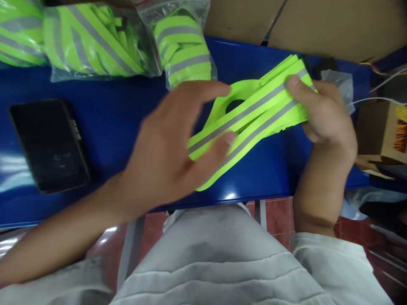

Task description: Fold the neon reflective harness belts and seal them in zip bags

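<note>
Head view: right hand (332, 112) pinches neon reflective straps (254, 108); left hand (168, 146), grip spread wide, leaves loose lengths liable to fan apart.

Left hand (165, 144) blurred, any contact with the neon strips (254, 108) uncertain, and the leftmost bag (20, 36) cut off.

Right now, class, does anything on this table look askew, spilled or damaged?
I see nothing spilled or damaged. The strips fan unevenly from the right hand, and the phone lies slanted on the table; both seem casual rather than wrong.
</note>
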Available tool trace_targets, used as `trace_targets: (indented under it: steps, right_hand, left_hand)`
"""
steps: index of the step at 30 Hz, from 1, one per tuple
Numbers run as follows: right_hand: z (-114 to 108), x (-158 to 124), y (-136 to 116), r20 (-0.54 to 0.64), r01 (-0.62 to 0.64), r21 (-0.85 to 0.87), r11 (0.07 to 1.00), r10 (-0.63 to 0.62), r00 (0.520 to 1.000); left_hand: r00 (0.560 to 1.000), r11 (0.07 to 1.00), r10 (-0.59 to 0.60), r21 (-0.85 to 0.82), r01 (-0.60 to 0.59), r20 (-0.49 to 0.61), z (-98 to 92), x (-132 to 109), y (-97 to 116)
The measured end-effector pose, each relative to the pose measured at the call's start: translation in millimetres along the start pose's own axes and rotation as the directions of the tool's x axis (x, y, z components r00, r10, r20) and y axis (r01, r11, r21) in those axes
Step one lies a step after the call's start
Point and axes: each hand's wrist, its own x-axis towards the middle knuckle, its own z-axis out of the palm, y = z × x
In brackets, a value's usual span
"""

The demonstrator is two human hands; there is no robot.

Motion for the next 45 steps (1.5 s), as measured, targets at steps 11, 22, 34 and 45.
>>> trace_targets:
  steps: [11, 22, 34, 45]
  right_hand:
    - [-5, -10, -7, 0.182, 0.112, 0.093, 0.989, -0.127, 0.975]
    - [-8, -37, -18, 0.370, 0.309, -0.037, 0.950, -0.274, 0.888]
    - [14, -43, -23, 0.450, 0.323, -0.152, 0.934, -0.226, 0.864]
    - [19, -40, -23, 0.581, 0.149, -0.044, 0.988, -0.096, 0.808]
  left_hand:
    - [0.989, 0.979, -0.048, -0.188, 0.075, 0.142, 37.0, 73, -15]
    - [0.962, 0.864, -0.123, -0.450, 0.225, 0.245, 11.2, 54, 7]
    - [0.716, 0.472, -0.334, -0.549, 0.690, 0.613, 36.5, 26, -13]
    - [0.691, 0.467, -0.252, -0.540, 0.700, 0.677, 43.9, -2, -14]
